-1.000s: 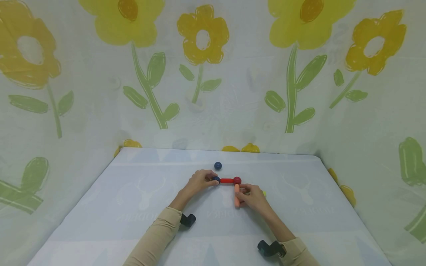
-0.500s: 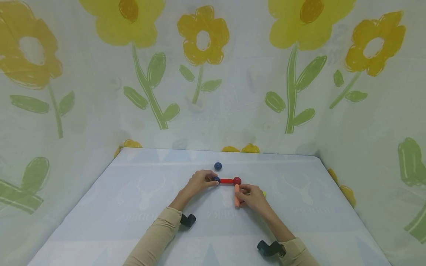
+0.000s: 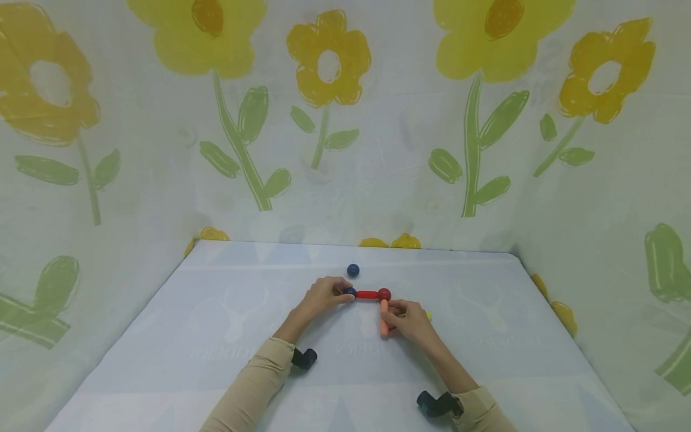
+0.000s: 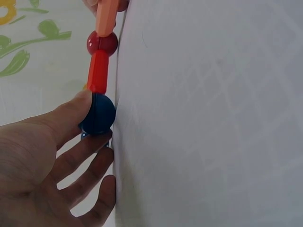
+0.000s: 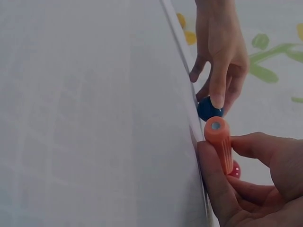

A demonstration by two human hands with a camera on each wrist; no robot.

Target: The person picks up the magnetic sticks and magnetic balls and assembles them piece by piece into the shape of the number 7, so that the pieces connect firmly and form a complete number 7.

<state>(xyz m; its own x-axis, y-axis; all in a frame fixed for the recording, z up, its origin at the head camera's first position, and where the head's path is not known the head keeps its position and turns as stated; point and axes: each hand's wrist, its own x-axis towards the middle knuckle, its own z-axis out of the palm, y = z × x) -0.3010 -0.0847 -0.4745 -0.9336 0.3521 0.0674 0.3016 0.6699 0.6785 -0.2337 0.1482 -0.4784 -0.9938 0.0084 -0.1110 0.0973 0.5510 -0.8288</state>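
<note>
My left hand [image 3: 326, 294] pinches a dark blue ball [image 4: 98, 114] between thumb and fingers. A red rod [image 3: 367, 294] runs from that ball to a red ball [image 3: 384, 294] on its right. From the red ball an orange rod [image 3: 384, 319] extends toward me, forming a corner. My right hand [image 3: 411, 320] grips this orange rod between thumb and fingers; in the right wrist view its free end shows a round metal disc [image 5: 216, 126]. The joined pieces lie low over the white tabletop.
A second blue ball [image 3: 353, 270] sits behind the joined pieces. Something yellow-green [image 3: 429, 315] peeks out beyond my right hand, mostly hidden. The table [image 3: 216, 336] has a white cloth; flower-printed curtains [image 3: 378, 180] stand around its back and sides.
</note>
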